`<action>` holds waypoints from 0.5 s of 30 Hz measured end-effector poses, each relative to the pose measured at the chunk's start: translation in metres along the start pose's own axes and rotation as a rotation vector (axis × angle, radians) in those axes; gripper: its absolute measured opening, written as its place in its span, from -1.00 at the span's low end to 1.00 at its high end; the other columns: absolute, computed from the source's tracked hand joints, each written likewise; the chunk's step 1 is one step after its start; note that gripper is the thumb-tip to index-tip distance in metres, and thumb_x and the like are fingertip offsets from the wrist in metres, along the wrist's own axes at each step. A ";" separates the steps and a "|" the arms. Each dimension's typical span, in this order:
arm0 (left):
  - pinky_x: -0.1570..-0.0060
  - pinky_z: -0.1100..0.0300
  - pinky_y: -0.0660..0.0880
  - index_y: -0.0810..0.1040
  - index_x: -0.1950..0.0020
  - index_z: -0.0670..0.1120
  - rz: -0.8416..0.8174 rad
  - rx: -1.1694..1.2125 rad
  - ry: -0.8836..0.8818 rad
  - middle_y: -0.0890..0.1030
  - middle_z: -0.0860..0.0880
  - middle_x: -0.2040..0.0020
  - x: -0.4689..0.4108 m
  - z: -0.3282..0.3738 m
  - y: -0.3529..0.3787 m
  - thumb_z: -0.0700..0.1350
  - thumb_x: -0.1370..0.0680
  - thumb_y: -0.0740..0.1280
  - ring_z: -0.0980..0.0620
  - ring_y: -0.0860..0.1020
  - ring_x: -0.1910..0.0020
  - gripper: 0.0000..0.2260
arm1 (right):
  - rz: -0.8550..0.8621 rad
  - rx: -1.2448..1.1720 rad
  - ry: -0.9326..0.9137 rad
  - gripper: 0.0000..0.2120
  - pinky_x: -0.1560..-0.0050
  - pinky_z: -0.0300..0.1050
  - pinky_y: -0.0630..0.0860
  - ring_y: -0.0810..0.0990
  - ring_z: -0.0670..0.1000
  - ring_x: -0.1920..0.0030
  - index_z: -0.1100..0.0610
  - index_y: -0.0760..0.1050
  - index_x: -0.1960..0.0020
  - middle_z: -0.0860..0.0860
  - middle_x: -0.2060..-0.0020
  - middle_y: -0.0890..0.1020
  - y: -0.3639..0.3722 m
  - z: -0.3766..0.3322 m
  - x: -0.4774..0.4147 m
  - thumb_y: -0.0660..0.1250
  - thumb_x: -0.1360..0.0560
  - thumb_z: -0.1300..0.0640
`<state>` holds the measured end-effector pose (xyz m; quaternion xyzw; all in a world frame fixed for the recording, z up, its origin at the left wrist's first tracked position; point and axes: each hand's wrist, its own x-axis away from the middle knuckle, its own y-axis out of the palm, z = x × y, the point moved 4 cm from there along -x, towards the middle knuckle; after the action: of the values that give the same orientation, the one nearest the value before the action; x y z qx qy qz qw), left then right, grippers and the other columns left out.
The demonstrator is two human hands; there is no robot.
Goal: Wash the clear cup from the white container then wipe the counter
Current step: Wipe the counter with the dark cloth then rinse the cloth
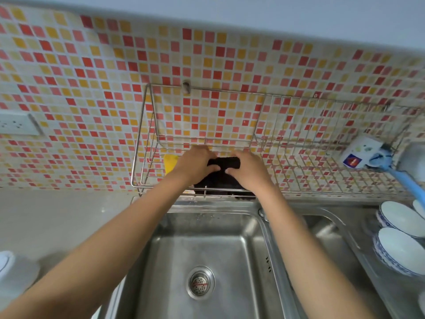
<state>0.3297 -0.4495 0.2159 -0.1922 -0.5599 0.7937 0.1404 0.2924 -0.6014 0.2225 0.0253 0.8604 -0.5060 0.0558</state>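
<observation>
Seen from the head camera, a person's left hand point(195, 164) and right hand point(249, 172) reach up together to a wire rack point(299, 162) mounted over the sink point(207, 245). Both grasp a black cloth point(224, 162), fingers curled over its top edge and thumbs pressed in beneath. The cloth's lower part hangs down behind the wrists and is largely hidden by them. A yellow sponge point(170, 163) lies in the rack just beside the left hand, partly covered by it. The clear cup cannot be made out. A white object point(4, 263) on the pale counter point(57, 217) at lower left is cut off by the frame edge, too little showing to identify it. At the rack's right end lies a white mug point(358, 150) with a blue-handled brush point(403, 178) beside it. Blue-rimmed bowls point(400, 249) are stacked at the right, partly out of frame. The steel basin has a round drain point(201, 283). Red, orange and pink mosaic tiles point(92, 65) cover the wall, with a wall socket point(16, 124) at left.
</observation>
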 end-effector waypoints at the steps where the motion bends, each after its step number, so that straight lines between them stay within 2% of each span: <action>1: -0.19 0.02 0.46 0.51 -0.35 -0.06 -0.096 -0.012 0.010 0.53 -0.09 -0.25 0.003 0.002 0.006 0.14 -0.56 0.30 -0.12 0.48 -0.24 -0.56 | -0.094 -0.017 -0.003 -0.49 -0.25 -0.07 0.39 0.44 0.07 -0.30 0.04 0.37 -0.42 0.03 -0.36 0.45 0.005 -0.001 0.003 0.38 -0.50 0.02; 3: -0.24 0.04 0.44 0.44 -0.42 -0.04 -0.260 0.036 -0.043 0.49 -0.06 -0.34 0.007 0.001 0.016 0.14 -0.56 0.30 -0.10 0.47 -0.28 -0.52 | -0.259 -0.013 0.033 -0.49 -0.26 -0.11 0.33 0.39 0.07 -0.35 0.04 0.33 -0.45 0.02 -0.44 0.36 0.010 -0.001 0.007 0.34 -0.53 0.02; 5: -0.28 0.07 0.41 0.37 -0.46 -0.02 -0.314 0.090 -0.068 0.45 -0.05 -0.40 0.010 0.003 0.014 0.10 -0.57 0.30 -0.08 0.45 -0.31 -0.51 | -0.308 0.033 0.034 -0.51 -0.24 -0.13 0.32 0.36 0.09 -0.37 0.05 0.33 -0.45 0.03 -0.46 0.32 0.008 -0.006 0.008 0.31 -0.55 0.04; 7: -0.29 0.05 0.41 0.32 -0.49 -0.04 -0.291 0.098 -0.060 0.45 -0.07 -0.41 0.016 0.008 0.008 0.10 -0.59 0.28 -0.10 0.45 -0.32 -0.49 | -0.288 0.071 0.051 -0.55 -0.25 -0.09 0.34 0.38 0.12 -0.36 0.08 0.35 -0.44 0.06 -0.44 0.36 0.007 -0.008 0.010 0.25 -0.58 0.01; 9: -0.36 0.03 0.33 0.25 -0.52 -0.09 -0.239 0.086 -0.083 0.38 -0.10 -0.46 0.025 0.011 0.004 0.10 -0.63 0.19 -0.12 0.37 -0.40 -0.49 | -0.283 0.163 0.053 -0.55 -0.32 0.01 0.30 0.37 0.15 -0.37 0.13 0.33 -0.44 0.11 -0.42 0.37 0.012 -0.008 0.016 0.05 -0.64 -0.07; 11: -0.45 -0.01 0.16 0.23 -0.53 -0.14 -0.246 -0.022 -0.116 0.27 -0.14 -0.52 0.036 0.009 0.004 0.02 -0.69 0.03 -0.12 0.24 -0.49 -0.56 | -0.328 0.322 0.028 -0.49 -0.43 0.13 0.17 0.24 0.16 -0.46 0.15 0.21 -0.50 0.14 -0.49 0.23 0.021 -0.006 0.023 -0.14 -0.66 -0.05; 13: -0.50 -0.05 0.00 0.18 -0.54 -0.13 -0.289 -0.121 -0.143 0.14 -0.14 -0.57 0.044 0.006 0.008 -0.05 -0.70 -0.09 -0.09 0.12 -0.54 -0.57 | -0.341 0.387 0.027 -0.52 -0.47 0.17 0.10 0.16 0.16 -0.50 0.18 0.13 -0.53 0.15 -0.53 0.13 0.024 -0.007 0.025 -0.17 -0.67 0.06; 15: -0.51 -0.05 -0.09 0.16 -0.55 -0.11 -0.270 -0.180 -0.124 0.11 -0.11 -0.58 0.048 0.005 0.008 -0.03 -0.69 -0.13 -0.06 0.07 -0.56 -0.56 | -0.308 0.370 0.040 -0.55 -0.44 0.13 0.15 0.21 0.16 -0.47 0.20 0.18 -0.51 0.17 -0.51 0.19 0.025 -0.008 0.023 -0.12 -0.66 0.13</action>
<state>0.2848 -0.4353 0.2029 -0.0777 -0.6570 0.7246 0.1929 0.2712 -0.5823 0.2021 -0.0863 0.7478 -0.6568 -0.0447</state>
